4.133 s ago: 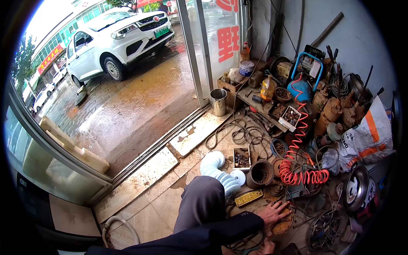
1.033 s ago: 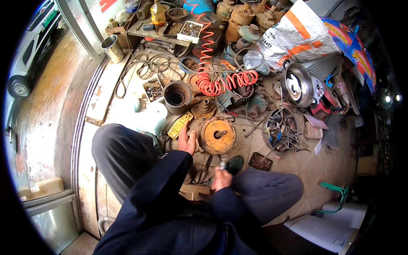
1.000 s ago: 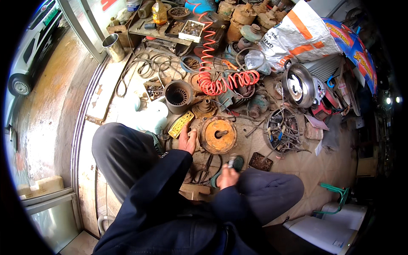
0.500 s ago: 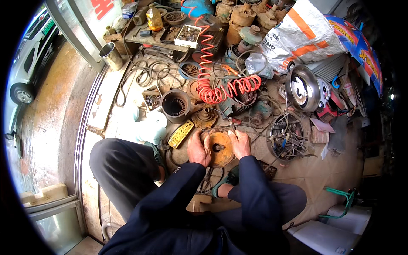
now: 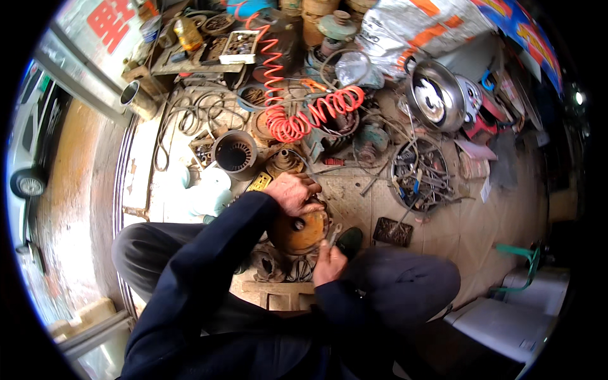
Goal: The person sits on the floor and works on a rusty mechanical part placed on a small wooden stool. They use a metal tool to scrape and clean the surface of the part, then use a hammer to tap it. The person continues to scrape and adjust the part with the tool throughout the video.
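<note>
Tiles (image 5: 484, 218) make up the floor, and old parts lie all over them. Low in the middle is a round, rusty part (image 5: 296, 239), near the knees. Count clock hours from that part. At 12, the left hand (image 5: 294, 193) touches its rim; I can't tell if the fingers grip it. At 5, the right hand (image 5: 329, 265), apart from the left, is closed around a grey tool (image 5: 335, 235). A yellow strip (image 5: 259, 183) is at 11, and a curly red hose (image 5: 288, 128) is farther off at 12.

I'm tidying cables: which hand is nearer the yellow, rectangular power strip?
Left. The left hand is just right of the yellow power strip, partly covering it in view; the right hand is farther off, lower right.
</note>
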`<action>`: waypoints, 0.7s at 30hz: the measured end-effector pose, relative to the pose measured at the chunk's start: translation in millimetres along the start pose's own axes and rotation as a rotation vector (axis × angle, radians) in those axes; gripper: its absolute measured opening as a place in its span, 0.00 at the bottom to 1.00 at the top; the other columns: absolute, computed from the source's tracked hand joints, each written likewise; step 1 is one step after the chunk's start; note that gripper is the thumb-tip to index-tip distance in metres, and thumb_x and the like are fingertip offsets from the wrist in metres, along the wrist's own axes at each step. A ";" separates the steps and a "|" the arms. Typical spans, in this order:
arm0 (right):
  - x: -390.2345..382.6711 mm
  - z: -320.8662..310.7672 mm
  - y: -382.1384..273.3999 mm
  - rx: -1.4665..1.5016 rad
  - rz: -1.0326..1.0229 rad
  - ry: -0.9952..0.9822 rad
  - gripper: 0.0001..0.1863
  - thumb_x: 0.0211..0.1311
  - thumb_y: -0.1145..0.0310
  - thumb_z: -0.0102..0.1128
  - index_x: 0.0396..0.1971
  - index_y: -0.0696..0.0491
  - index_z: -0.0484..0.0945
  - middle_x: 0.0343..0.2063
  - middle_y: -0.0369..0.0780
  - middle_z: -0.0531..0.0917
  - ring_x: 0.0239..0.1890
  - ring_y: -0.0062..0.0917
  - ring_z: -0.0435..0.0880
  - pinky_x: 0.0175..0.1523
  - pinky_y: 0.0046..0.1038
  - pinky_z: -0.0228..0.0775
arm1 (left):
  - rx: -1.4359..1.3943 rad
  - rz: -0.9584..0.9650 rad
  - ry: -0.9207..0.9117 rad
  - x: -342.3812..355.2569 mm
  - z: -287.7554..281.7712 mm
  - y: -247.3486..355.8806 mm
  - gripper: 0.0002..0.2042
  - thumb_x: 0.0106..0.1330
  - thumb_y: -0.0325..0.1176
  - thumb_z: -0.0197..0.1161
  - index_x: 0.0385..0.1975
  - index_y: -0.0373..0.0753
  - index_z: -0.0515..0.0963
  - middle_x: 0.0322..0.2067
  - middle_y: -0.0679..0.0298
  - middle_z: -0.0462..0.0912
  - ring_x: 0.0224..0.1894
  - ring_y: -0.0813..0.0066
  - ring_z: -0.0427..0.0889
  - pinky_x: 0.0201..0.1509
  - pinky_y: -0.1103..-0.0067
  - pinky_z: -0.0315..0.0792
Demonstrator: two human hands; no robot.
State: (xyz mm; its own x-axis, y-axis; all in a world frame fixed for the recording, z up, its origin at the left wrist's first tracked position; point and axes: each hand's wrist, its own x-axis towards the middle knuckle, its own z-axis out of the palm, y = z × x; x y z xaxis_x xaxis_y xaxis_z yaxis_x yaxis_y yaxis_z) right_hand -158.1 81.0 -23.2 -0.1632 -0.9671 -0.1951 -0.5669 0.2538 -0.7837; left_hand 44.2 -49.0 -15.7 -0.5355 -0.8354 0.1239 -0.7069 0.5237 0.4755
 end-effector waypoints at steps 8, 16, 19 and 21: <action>22.8 -18.6 82.0 0.128 0.247 -0.046 0.21 0.64 0.57 0.60 0.24 0.62 0.72 0.19 0.52 0.75 0.23 0.42 0.80 0.31 0.41 0.69 | -0.085 -0.482 0.439 -17.0 5.8 23.8 0.22 0.64 0.47 0.62 0.49 0.35 0.77 0.48 0.50 0.80 0.52 0.51 0.77 0.56 0.65 0.70; 31.5 -41.3 66.7 0.072 0.231 -0.104 0.15 0.62 0.59 0.56 0.26 0.56 0.76 0.24 0.51 0.79 0.31 0.49 0.80 0.36 0.41 0.69 | -0.076 -0.718 0.623 -68.7 62.9 76.7 0.23 0.71 0.43 0.55 0.57 0.31 0.69 0.51 0.47 0.77 0.56 0.51 0.74 0.62 0.68 0.65; 29.0 -37.8 69.4 0.070 0.176 -0.342 0.16 0.62 0.56 0.54 0.31 0.55 0.79 0.31 0.52 0.82 0.37 0.50 0.81 0.42 0.47 0.72 | -0.279 -0.832 0.717 -67.4 73.3 60.1 0.23 0.73 0.44 0.53 0.56 0.30 0.70 0.50 0.50 0.78 0.54 0.61 0.75 0.60 0.73 0.66; 30.2 -39.8 64.8 0.093 0.150 -0.374 0.17 0.62 0.55 0.54 0.31 0.56 0.79 0.30 0.53 0.82 0.37 0.51 0.81 0.42 0.47 0.72 | -0.329 -0.887 0.748 -67.9 76.4 50.4 0.22 0.73 0.43 0.52 0.55 0.29 0.71 0.50 0.52 0.78 0.52 0.66 0.76 0.59 0.75 0.67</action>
State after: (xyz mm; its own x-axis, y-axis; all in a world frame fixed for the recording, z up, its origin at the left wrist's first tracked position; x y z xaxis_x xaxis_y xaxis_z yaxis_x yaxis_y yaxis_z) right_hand -232.0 68.9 -56.3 0.0760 -0.8635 -0.4986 -0.4810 0.4063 -0.7769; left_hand 9.6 46.9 -66.7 0.5541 -0.8300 0.0642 -0.4836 -0.2581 0.8363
